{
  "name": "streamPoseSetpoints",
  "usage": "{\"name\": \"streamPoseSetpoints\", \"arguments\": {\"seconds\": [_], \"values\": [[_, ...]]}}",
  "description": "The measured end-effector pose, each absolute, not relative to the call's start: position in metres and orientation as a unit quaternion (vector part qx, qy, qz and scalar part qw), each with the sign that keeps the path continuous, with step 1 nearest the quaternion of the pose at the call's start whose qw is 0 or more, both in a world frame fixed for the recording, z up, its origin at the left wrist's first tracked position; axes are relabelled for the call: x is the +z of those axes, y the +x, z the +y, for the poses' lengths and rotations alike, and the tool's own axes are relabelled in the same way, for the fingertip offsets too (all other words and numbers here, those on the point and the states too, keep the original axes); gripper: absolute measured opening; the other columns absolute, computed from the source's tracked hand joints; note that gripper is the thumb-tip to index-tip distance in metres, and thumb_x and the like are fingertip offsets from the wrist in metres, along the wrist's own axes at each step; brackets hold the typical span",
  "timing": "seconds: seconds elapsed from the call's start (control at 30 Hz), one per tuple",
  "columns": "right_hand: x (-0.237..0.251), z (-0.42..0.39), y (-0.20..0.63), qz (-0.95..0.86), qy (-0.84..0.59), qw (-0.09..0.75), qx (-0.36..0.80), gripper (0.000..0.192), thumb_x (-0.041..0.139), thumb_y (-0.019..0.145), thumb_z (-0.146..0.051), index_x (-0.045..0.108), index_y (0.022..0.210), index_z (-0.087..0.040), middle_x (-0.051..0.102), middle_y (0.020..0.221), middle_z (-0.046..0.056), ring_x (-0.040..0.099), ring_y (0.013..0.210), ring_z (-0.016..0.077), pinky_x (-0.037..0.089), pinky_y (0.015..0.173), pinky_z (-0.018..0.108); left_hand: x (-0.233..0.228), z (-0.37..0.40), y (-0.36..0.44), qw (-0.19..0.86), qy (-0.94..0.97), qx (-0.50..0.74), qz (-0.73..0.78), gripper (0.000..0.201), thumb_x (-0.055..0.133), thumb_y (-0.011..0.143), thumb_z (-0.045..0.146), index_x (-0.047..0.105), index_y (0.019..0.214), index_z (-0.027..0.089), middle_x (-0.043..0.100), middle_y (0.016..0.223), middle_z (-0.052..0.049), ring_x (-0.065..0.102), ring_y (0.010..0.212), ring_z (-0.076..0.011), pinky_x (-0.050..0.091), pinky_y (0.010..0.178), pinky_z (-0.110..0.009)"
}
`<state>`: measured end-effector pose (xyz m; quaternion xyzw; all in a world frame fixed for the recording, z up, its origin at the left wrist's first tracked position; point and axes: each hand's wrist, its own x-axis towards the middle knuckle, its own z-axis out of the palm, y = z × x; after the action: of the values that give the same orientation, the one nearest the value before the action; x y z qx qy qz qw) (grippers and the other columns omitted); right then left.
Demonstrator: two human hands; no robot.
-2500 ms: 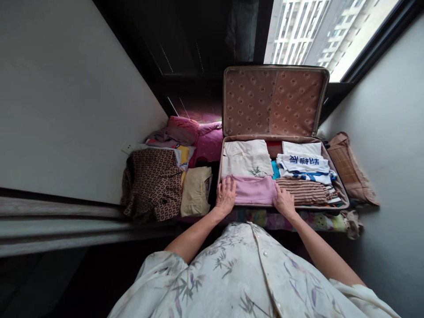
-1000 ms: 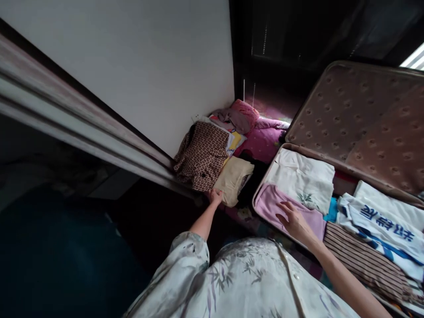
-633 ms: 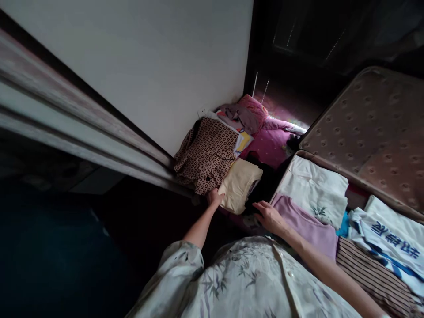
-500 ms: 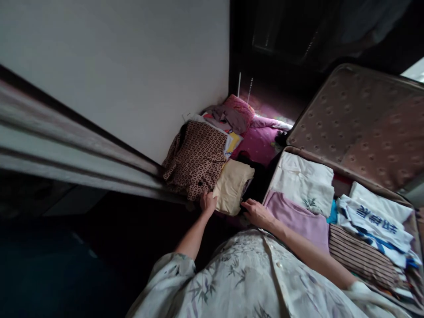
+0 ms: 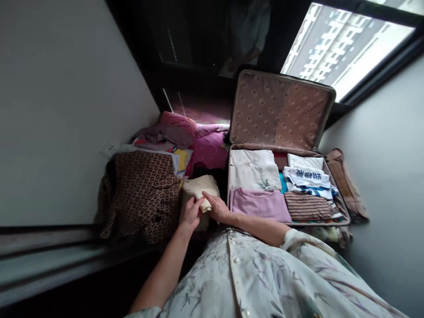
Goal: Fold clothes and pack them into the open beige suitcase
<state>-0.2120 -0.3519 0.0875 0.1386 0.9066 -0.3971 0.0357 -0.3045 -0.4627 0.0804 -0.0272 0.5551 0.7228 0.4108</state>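
Now both hands have come over from the suitcase [image 5: 344, 214], and the left hand [image 5: 191, 215] and right hand [image 5: 217, 206] are pinching the folded cream cloth [image 5: 200, 189], which has begun to lift just left of the suitcase.

An open suitcase [image 5: 326, 194] lies to the right, its lid [image 5: 281, 110] standing upright behind it and folded clothes [image 5: 261, 205] packed inside. Just left of it lies a folded garment [image 5: 200, 187], with both hands [image 5: 205, 211] on its near edge. Further left, against the wall, lies a patterned garment [image 5: 142, 194], with a heap of clothes [image 5: 172, 132] behind.
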Motion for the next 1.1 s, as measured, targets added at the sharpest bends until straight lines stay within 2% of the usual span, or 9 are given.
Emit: {"name": "streamPoseSetpoints", "arguments": {"seconds": [0.17, 0.27, 0.33, 0.4, 0.5, 0.63, 0.73, 0.9, 1.1], "values": [[0.127, -0.314, -0.220, 0.887, 0.169, -0.019, -0.430, 0.069, 0.060, 0.076, -0.003, 0.058, 0.142, -0.023, 0.067, 0.139, 0.005, 0.062, 0.127, 0.0237, 0.046, 0.107, 0.032, 0.094, -0.457, -0.339, 0.290, 0.110, 0.690, 0.654, 0.063, 0.082, 0.061, 0.065, 0.063, 0.098, 0.018, 0.068, 0.097, -0.007, 0.067, 0.088, -0.0214, 0.055, 0.075, -0.031], [0.168, -0.304, -0.207, 0.873, 0.115, -0.060, -0.470, 0.065, 0.059, 0.076, -0.004, 0.062, 0.138, -0.024, 0.067, 0.138, 0.004, 0.064, 0.125, 0.0229, 0.046, 0.106, 0.031, 0.094, -0.465, -0.367, 0.116, 0.250, 0.606, 0.746, 0.067, 0.087, 0.051, 0.060, 0.064, 0.102, 0.024, 0.064, 0.122, -0.010, 0.061, 0.119, -0.0319, 0.055, 0.095, -0.044], [0.198, -0.298, -0.191, 0.858, 0.066, -0.084, -0.503, 0.063, 0.057, 0.077, -0.006, 0.063, 0.137, -0.023, 0.068, 0.137, 0.004, 0.065, 0.123, 0.0226, 0.047, 0.104, 0.031, 0.097, -0.469, -0.380, 0.080, 0.349, 0.527, 0.771, 0.061, 0.086, 0.051, 0.059, 0.068, 0.100, 0.027, 0.063, 0.130, -0.010, 0.054, 0.130, -0.0372, 0.044, 0.110, -0.055], [0.224, -0.289, -0.169, 0.839, 0.030, -0.099, -0.534, 0.064, 0.053, 0.077, -0.006, 0.064, 0.137, -0.024, 0.069, 0.134, 0.004, 0.066, 0.120, 0.0217, 0.047, 0.103, 0.031, 0.104, -0.470, -0.384, 0.140, 0.419, 0.473, 0.763, 0.048, 0.082, 0.059, 0.061, 0.072, 0.092, 0.027, 0.068, 0.122, -0.009, 0.058, 0.124, -0.0376, 0.041, 0.113, -0.056], [0.247, -0.264, -0.129, 0.808, 0.048, -0.123, -0.575, 0.061, 0.052, 0.076, -0.008, 0.066, 0.134, -0.024, 0.073, 0.123, 0.002, 0.066, 0.115, 0.0193, 0.047, 0.101, 0.030, 0.123, -0.466, -0.375, 0.331, 0.445, 0.416, 0.721, 0.039, 0.077, 0.067, 0.061, 0.071, 0.082, 0.026, 0.072, 0.095, -0.006, 0.067, 0.095, -0.0304, 0.055, 0.090, -0.044], [0.241, -0.219, -0.067, 0.742, 0.165, -0.170, -0.627, 0.029, 0.065, 0.080, -0.027, 0.074, 0.106, -0.018, 0.073, 0.094, 0.002, 0.065, 0.088, 0.0170, 0.050, 0.082, 0.028, 0.153, -0.449, -0.343, 0.465, 0.409, 0.397, 0.677, 0.042, 0.073, 0.074, 0.063, 0.064, 0.085, 0.023, 0.061, 0.072, 0.000, 0.056, 0.066, -0.0180, 0.049, 0.061, -0.027], [0.229, -0.186, -0.019, 0.667, 0.272, -0.191, -0.667, 0.026, 0.073, 0.075, -0.038, 0.071, 0.087, -0.015, 0.068, 0.079, 0.001, 0.060, 0.072, 0.0144, 0.048, 0.069, 0.026, 0.172, -0.418, -0.314, 0.456, 0.446, 0.411, 0.651, 0.043, 0.067, 0.080, 0.063, 0.061, 0.085, 0.021, 0.059, 0.075, 0.000, 0.053, 0.067, -0.0155, 0.045, 0.060, -0.023], [0.221, -0.136, 0.062, 0.581, 0.397, -0.201, -0.681, 0.036, 0.083, 0.061, -0.037, 0.071, 0.085, -0.014, 0.071, 0.076, 0.002, 0.062, 0.069, 0.0162, 0.051, 0.068, 0.029, 0.187, -0.339, -0.259, 0.446, 0.543, 0.358, 0.615, 0.036, 0.063, 0.085, 0.055, 0.061, 0.087, 0.019, 0.060, 0.078, 0.000, 0.054, 0.073, -0.0155, 0.045, 0.064, -0.023], [0.202, -0.082, 0.146, 0.480, 0.484, -0.174, -0.711, 0.045, 0.089, 0.055, -0.036, 0.072, 0.091, -0.014, 0.077, 0.086, 0.009, 0.071, 0.072, 0.0233, 0.058, 0.070, 0.036, 0.166, -0.237, -0.202, 0.609, 0.501, 0.291, 0.542, 0.045, 0.069, 0.075, 0.057, 0.060, 0.094, 0.017, 0.062, 0.080, -0.002, 0.056, 0.068, -0.0154, 0.042, 0.058, -0.024]]}}
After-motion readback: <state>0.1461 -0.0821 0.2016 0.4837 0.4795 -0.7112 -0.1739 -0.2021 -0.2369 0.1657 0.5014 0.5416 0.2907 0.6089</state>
